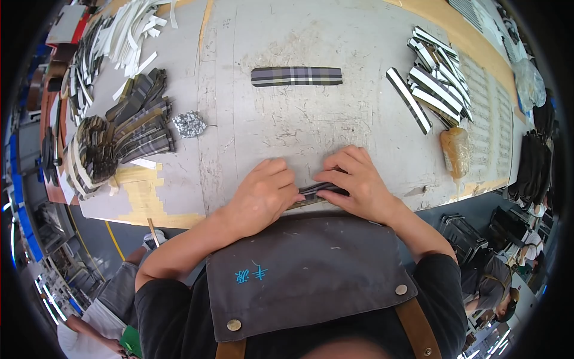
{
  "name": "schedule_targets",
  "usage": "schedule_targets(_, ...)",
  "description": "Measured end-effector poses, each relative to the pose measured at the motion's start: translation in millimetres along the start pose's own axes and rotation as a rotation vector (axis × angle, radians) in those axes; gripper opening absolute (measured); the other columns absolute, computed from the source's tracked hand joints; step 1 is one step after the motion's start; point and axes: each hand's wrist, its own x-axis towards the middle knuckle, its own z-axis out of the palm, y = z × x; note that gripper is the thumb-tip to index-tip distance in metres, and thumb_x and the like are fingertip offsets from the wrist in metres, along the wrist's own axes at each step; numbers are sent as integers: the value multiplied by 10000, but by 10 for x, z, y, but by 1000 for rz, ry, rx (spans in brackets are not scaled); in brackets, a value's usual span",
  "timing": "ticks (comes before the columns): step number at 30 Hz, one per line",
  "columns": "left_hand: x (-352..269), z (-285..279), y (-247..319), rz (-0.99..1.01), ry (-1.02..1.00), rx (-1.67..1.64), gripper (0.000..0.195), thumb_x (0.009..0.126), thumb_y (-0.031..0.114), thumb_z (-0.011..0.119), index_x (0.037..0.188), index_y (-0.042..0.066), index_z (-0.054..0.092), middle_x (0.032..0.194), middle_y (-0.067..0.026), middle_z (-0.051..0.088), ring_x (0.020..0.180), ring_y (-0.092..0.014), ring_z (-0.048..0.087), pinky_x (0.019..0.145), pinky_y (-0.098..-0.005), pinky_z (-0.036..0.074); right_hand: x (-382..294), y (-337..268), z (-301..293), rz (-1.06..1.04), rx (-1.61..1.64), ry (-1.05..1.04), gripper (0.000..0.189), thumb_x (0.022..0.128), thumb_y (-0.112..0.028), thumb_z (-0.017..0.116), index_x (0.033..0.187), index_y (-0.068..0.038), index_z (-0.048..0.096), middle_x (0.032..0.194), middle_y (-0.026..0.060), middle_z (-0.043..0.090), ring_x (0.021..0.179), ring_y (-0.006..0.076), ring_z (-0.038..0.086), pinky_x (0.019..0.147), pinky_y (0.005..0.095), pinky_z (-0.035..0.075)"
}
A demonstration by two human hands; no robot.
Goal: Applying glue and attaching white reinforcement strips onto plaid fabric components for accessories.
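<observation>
At the table's near edge, just above my apron point(309, 269), both hands work on one dark plaid fabric strip point(314, 193). My left hand point(269, 193) has its fingers curled, with the thumb pressed on the strip's left part. My right hand point(358, 184) pinches the strip between thumb and forefinger, lifting a folded layer. The hands hide much of the strip. Farther up the table, another plaid strip point(297, 76) lies flat and crosswise, apart from both hands.
To the left, bundled plaid strips point(139, 121) lie beside a crumpled silvery lump point(189, 124) and white strips point(130, 36). White-backed strips point(439, 80) are piled at right, above a bottle of amber paste point(455, 152). People stand at lower left point(94, 327) and lower right point(489, 282).
</observation>
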Motion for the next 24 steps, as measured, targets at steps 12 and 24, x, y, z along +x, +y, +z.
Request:
schedule_targets(12,165,-89,-231,-18,200,13,147,725,36,764,833,18,666,779,-66,611,735,-265,552,655,-376,435,181,125,-44,106,177,189,227,744,-36,765,953,-64,681,869,73,631,791,251,589,708,351,470)
schedule_targets(24,622,-214,-728,-109,468,317,185,759,-21,705,935,35,708,934,-92,687,842,-273,626,729,-353,502,722,485,-142,68,-351,386,180,750,-21,722,919,-83,712,957,18,664,888,229,580,715,347,475)
